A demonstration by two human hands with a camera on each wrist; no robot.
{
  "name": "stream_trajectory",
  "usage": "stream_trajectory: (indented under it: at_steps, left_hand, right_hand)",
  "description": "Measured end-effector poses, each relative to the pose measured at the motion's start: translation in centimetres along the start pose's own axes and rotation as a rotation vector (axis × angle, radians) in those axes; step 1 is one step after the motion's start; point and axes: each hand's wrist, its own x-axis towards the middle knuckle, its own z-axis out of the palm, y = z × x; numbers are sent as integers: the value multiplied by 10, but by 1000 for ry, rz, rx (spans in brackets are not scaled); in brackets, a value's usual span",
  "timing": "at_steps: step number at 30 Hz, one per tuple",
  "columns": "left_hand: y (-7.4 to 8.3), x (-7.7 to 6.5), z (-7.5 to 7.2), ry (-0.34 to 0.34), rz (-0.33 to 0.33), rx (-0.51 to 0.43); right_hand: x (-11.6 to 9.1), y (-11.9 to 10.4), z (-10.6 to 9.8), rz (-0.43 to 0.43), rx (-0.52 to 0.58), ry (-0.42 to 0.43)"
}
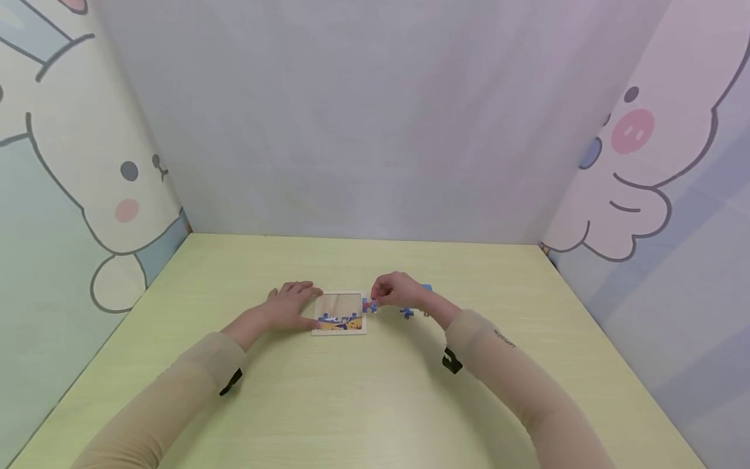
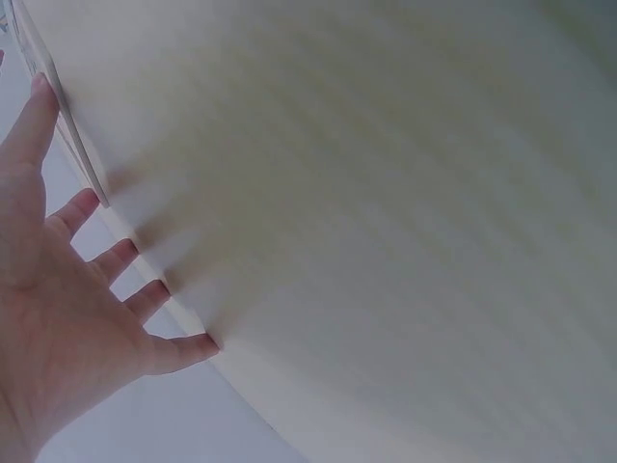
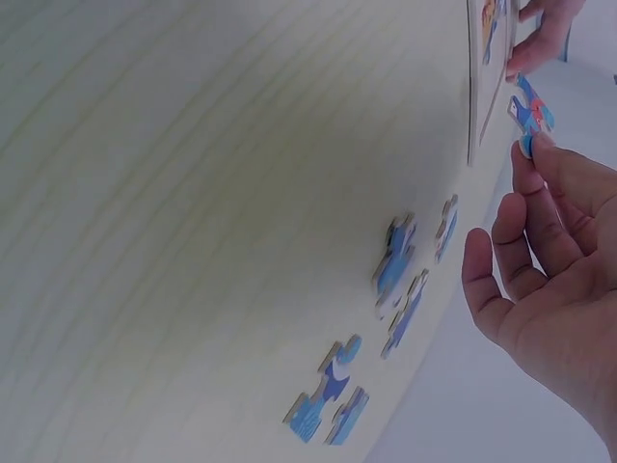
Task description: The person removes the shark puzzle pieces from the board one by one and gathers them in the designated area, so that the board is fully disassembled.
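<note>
A small jigsaw tray (image 1: 364, 326) with a pale frame lies on the table, its lower rows filled with blue, white and yellow pieces and its upper part showing bare backing. My left hand (image 1: 288, 307) is spread at the tray's left side, thumb and a fingertip at the frame and the other fingertips on the tabletop in the left wrist view. Between thumb and forefinger my right hand (image 1: 398, 290) pinches a blue and red puzzle piece (image 3: 532, 108), held over the tray's right edge. The right hand's other fingers are loosely bent.
Several loose puzzle pieces (image 3: 393, 260) lie on the table right of the tray, partly hidden by my right hand and wrist in the head view. The pale wooden table (image 1: 363, 404) meets a plain back wall (image 1: 375, 130) and side walls with cartoon animals.
</note>
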Motion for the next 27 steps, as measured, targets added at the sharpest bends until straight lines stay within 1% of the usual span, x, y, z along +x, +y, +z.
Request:
stream_trajectory:
  at_steps: [9,13,21,27]
  left_hand:
    - [0,1,1,-4,-9,-3]
    - [1,0,0,-7,-11,-6]
    - [0,0,0,-13,-17,-9]
    - [1,0,-1,-17,-25,-16]
  right_hand:
    - [-10,17,-3,65,-26,4]
    - [-11,23,-2,72,-57,12]
    - [-12,27,0,89,-105,34]
    - [-10,27,-1,80,-84,62]
